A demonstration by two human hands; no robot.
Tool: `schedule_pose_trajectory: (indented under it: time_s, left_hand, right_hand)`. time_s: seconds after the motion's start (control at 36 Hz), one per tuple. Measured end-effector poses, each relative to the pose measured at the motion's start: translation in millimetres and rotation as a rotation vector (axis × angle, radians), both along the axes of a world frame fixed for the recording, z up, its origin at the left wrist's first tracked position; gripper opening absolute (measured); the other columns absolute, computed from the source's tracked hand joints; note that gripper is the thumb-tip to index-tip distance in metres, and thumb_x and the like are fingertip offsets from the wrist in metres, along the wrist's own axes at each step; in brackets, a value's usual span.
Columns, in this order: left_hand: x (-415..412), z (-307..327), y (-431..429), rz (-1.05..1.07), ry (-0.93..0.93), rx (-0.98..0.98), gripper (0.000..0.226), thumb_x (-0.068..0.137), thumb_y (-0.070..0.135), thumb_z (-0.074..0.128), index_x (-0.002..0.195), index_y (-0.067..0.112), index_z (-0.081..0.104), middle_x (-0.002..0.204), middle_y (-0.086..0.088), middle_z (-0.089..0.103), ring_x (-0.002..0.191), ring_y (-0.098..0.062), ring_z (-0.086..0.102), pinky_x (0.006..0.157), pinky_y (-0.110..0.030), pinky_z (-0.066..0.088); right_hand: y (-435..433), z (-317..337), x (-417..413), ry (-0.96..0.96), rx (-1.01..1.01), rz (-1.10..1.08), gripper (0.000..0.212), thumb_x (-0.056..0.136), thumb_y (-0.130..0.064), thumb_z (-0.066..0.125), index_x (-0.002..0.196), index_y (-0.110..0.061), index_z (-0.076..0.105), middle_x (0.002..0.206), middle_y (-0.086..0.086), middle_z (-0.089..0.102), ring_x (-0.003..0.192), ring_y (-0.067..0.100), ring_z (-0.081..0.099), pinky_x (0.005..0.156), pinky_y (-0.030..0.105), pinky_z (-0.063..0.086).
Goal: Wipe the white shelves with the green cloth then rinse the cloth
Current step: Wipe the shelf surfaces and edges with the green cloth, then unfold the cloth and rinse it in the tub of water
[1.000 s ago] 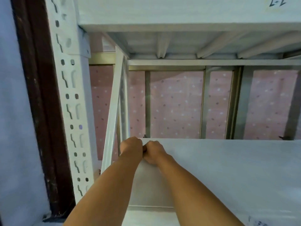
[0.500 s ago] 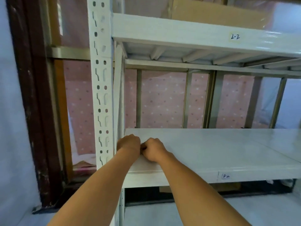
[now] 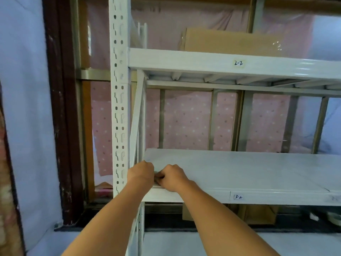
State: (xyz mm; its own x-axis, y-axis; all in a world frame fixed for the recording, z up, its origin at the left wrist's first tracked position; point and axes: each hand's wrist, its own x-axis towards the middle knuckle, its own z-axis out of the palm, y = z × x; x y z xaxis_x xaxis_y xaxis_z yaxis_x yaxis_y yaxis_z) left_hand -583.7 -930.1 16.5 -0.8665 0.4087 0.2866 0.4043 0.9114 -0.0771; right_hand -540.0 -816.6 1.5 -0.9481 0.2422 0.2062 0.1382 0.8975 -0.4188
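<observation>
**Both fists at the shelf corner — cloth out of sight**

Here I am at the near-left corner of the lower white shelf (image 3: 239,169), low and left of centre in the frame, both hands bunched together right beside the perforated upright (image 3: 119,108). My left hand (image 3: 141,172) is curled into a fist, knuckles up, pressed close to the post. My right hand (image 3: 172,177) is curled the same way, touching the left, its heel resting on the shelf's front lip. Something small and dark shows in the gap between them, but I cannot tell what it is. The green cloth? I can't see it anywhere in this view — it may be balled inside my grip, or it may not be here at all.

What could go wrong from here: if the cloth really is wadded up tight in my fists, I'd say it will only smear a narrow stripe and skip the corner against the post. My knuckles sit right by the steel edges of the upright and the diagonal brace (image 3: 137,117), so a quick sweep could scrape them. The upper shelf (image 3: 203,60), marked 2-2, carries a cardboard box (image 3: 230,41) that will block a wipe up there.
</observation>
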Motion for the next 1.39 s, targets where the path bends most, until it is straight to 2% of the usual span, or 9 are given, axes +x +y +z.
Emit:
schedule_pose_trajectory:
  time_s: [0.42,0.58,0.75,0.89,0.94,1.03,1.11,1.22,1.39]
  left_hand:
    - [86.8,-3.4,23.5,-0.01,0.069,-0.127,0.02,0.093,0.011,0.052,0.107,0.015,0.067,0.103,-0.002,0.066,0.095,-0.022,0.066,0.077,-0.03,0.052]
    - [140.6,4.6,78.0,-0.116,0.052,0.069,0.018,0.092,0.018,0.049,0.102,0.011,0.062,0.101,-0.009,0.062,0.092,-0.029,0.063,0.072,-0.034,0.047]
    - [181.6,36.7,143.9,-0.244,-0.051,0.434,0.018,0.083,0.02,0.056,0.075,0.017,0.071,0.072,-0.001,0.064,0.067,-0.021,0.06,0.054,-0.028,0.046]
    - [209.9,59.9,197.0,-0.603,-0.434,0.887,0.013,0.085,0.014,0.069,0.093,0.019,0.076,0.083,0.005,0.07,0.082,-0.015,0.062,0.072,-0.027,0.047]
    - [225.2,64.8,220.9,-0.734,-0.645,0.922,0.017,0.085,0.012,0.069,0.101,0.018,0.074,0.093,-0.001,0.071,0.086,-0.016,0.061,0.076,-0.029,0.048]
    - [243.5,64.8,264.1,-0.905,-0.877,0.789,0.032,0.084,0.006,0.072,0.113,0.019,0.07,0.109,-0.005,0.07,0.099,-0.017,0.064,0.089,-0.032,0.051]
    - [268.5,58.5,313.3,-0.939,-0.845,0.723,0.044,0.08,0.007,0.078,0.121,0.017,0.066,0.112,-0.005,0.068,0.095,-0.018,0.066,0.079,-0.03,0.055]
    - [306.6,54.3,377.1,-0.954,-0.802,0.844,0.015,0.083,0.017,0.079,0.096,0.014,0.072,0.09,-0.003,0.071,0.08,-0.016,0.065,0.067,-0.025,0.053]
    - [329.8,63.1,460.6,-0.909,-0.794,1.015,0.008,0.083,0.024,0.077,0.084,0.016,0.075,0.083,0.001,0.074,0.077,-0.014,0.067,0.065,-0.023,0.053]
  right_hand:
    - [31.8,-8.9,94.2,0.115,0.084,0.07,0.022,0.091,-0.024,0.065,0.107,-0.017,0.078,0.092,0.007,0.064,0.075,0.024,0.057,0.067,0.031,0.049]
    - [102.6,10.6,160.2,0.154,0.043,0.044,0.021,0.092,-0.021,0.065,0.106,-0.023,0.079,0.093,0.003,0.073,0.083,0.022,0.065,0.077,0.033,0.057]
    - [178.2,35.0,220.2,0.298,-0.231,-0.048,0.019,0.088,-0.023,0.074,0.105,-0.023,0.079,0.1,-0.007,0.077,0.09,0.012,0.068,0.087,0.028,0.055]
    - [234.7,48.8,274.6,0.391,-0.688,-0.116,0.015,0.084,-0.011,0.077,0.097,-0.019,0.08,0.098,-0.003,0.076,0.092,0.017,0.071,0.084,0.032,0.059]
    - [256.2,51.0,298.0,0.42,-0.838,-0.14,0.014,0.085,-0.007,0.075,0.086,-0.021,0.078,0.092,0.002,0.077,0.088,0.02,0.072,0.077,0.034,0.061]
    - [297.0,46.0,333.9,0.483,-0.986,-0.232,0.015,0.088,-0.008,0.072,0.1,-0.014,0.076,0.098,0.008,0.076,0.092,0.023,0.072,0.079,0.038,0.061]
    - [340.5,37.8,368.8,0.562,-1.076,-0.343,0.015,0.09,-0.01,0.069,0.103,-0.012,0.076,0.102,0.015,0.075,0.096,0.03,0.071,0.087,0.045,0.059]
    - [386.5,34.0,410.7,0.572,-1.166,-0.342,0.022,0.095,-0.012,0.06,0.112,-0.006,0.073,0.103,0.019,0.075,0.097,0.034,0.072,0.092,0.049,0.056]
    - [448.7,47.7,442.5,0.519,-1.134,-0.323,0.04,0.09,-0.048,0.067,0.111,-0.016,0.074,0.106,0.011,0.075,0.102,0.03,0.071,0.083,0.049,0.06]
